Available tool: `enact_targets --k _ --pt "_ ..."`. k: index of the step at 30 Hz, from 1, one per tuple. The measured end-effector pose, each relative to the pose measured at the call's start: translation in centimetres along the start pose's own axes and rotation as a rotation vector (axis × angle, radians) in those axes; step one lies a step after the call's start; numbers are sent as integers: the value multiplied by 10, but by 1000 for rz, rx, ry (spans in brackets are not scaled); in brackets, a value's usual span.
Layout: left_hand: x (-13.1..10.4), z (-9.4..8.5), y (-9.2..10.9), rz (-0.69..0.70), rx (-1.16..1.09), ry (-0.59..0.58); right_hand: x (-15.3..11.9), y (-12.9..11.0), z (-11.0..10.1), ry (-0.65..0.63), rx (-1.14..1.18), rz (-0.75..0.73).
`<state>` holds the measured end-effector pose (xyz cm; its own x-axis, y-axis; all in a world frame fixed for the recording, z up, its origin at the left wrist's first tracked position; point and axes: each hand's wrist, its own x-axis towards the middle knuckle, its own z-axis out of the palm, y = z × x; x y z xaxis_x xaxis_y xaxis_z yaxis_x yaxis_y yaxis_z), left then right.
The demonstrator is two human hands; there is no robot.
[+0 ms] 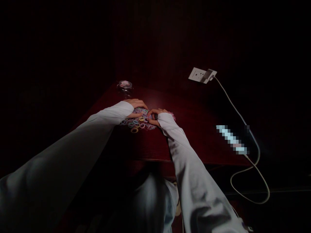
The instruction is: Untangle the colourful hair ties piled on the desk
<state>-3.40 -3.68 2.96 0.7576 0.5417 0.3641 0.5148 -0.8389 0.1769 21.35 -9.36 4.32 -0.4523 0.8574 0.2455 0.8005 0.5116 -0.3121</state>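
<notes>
A heap of small pastel hair ties (134,124), purple, blue, yellow and pink, lies on the dark red table. My left hand (137,105) rests over the heap's far left side, its fingers stretched out and the thumb apart, touching the hair ties. On the right side, my right hand (155,116) reaches into the heap with curved fingers, thumb and forefinger spaced apart. Neither hand visibly holds a hair tie, though the low light hides detail at the fingertips. More pink ties show beyond my right wrist.
A clear jar (125,89) with pinkish contents on top stands at the table's far left. A phone-like device (232,139), blurred out, lies at right on a white cable (259,152) running to a plug in the wall socket (197,74). The table's (145,153) front edge is near my lap.
</notes>
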Motion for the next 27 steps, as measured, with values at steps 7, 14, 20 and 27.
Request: enact_targets --k 7,14,20,27 --pt "1 2 1 -3 -6 11 2 0 1 -34 90 5" --pt "2 3 -2 6 -12 -2 3 2 4 -23 219 65" --pt "2 3 -2 2 -12 -21 5 8 10 42 268 68" --pt "2 4 -7 37 -18 -9 7 15 12 33 281 11"
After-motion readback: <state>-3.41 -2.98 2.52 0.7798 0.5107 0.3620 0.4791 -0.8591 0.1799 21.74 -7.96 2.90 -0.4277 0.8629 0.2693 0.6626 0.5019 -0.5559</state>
